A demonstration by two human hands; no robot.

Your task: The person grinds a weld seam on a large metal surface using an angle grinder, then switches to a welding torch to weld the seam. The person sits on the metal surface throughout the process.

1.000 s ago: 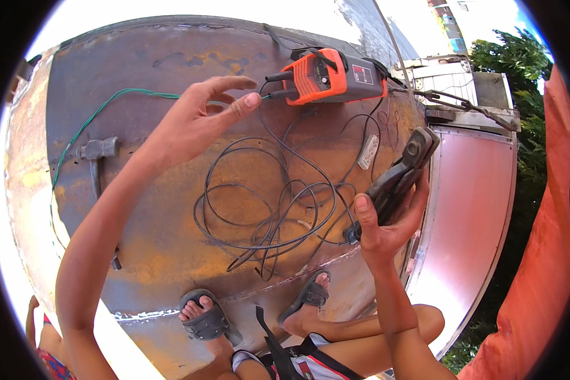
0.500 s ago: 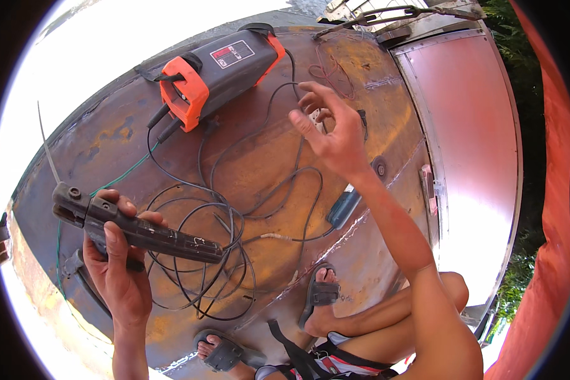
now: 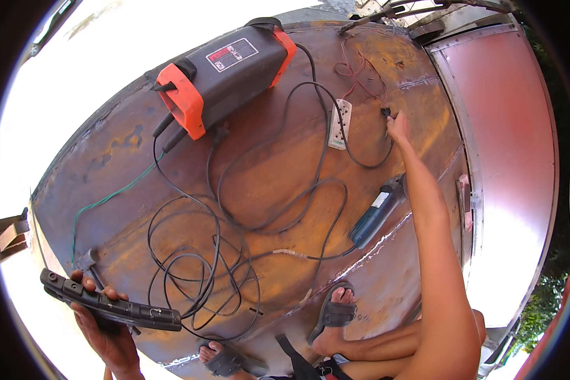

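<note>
At the lower left, my left hand [image 3: 111, 339] is wrapped round a black welding electrode holder [image 3: 111, 305]. A thin welding rod [image 3: 36, 228] rises from the holder's far end. My right arm stretches forward to the right side of the rusty metal surface. There my right hand [image 3: 398, 128] is closed at a small black plug [image 3: 386, 112], its fingers partly hidden by their size and angle. Red wire runs up to this plug, and a black cable curves up to the hand from below. A white power strip [image 3: 340, 124] lies to the left of the hand.
A black-and-orange welding machine [image 3: 234, 69] stands at the back. Looped black cables [image 3: 202, 272] cover the middle and near left. A blue angle grinder [image 3: 375, 214] lies below my right hand. A hammer [image 3: 90, 258] lies beyond my left hand. My sandalled feet rest at the near edge.
My right hand has moved from above the power strip to the black plug on its right and closed. My left hand has lowered and moved left with the electrode holder. The view has shifted slightly.
</note>
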